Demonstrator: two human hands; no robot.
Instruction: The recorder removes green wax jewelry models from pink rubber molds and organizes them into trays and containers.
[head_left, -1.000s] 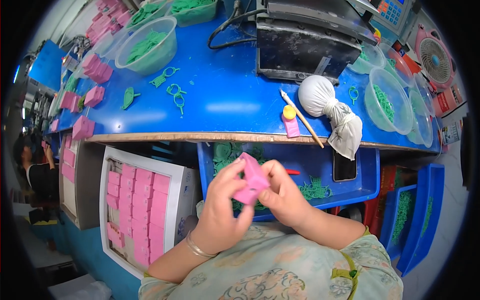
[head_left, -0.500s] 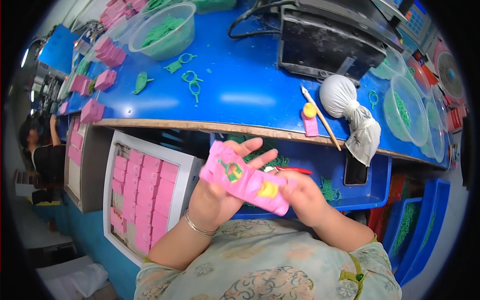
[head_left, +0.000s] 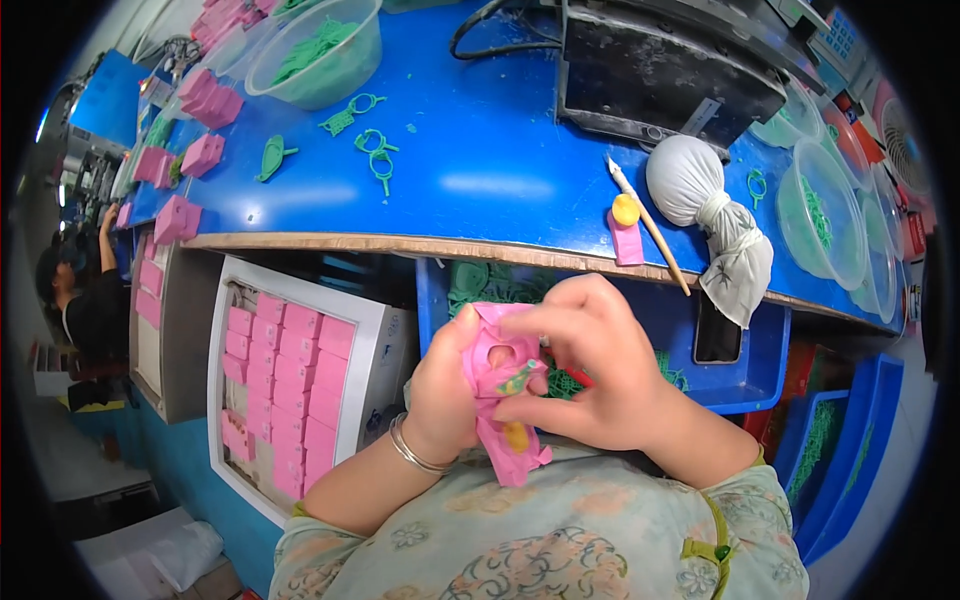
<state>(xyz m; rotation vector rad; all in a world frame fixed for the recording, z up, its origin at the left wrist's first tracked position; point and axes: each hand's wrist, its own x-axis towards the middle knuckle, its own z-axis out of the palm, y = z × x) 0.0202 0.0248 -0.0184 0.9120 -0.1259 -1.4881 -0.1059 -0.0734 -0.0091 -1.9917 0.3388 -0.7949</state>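
Observation:
A soft pink rubber mold with yellow patches is bent between my hands, above the lap. My left hand wraps round its left side, thumb at the top edge. My right hand curls in from the right, its index fingertip on the upper part of the mold and its thumb lower down on the bent middle. A small green piece, like the green wax pieces around, shows at the fold between the right thumb and index finger. Whether those fingers touch it is hidden. A fingertip shows through a round hole in the mold.
A blue tray of green pieces stands behind my hands, with a phone at its right. On the blue table lie a knife, a white cloth bag and loose green pieces. A box of pink blocks stands left.
The mold has turned from slanting and spread flat to upright and bent. My right hand has moved from its lower end to its middle and top; my left fingers have closed round it.

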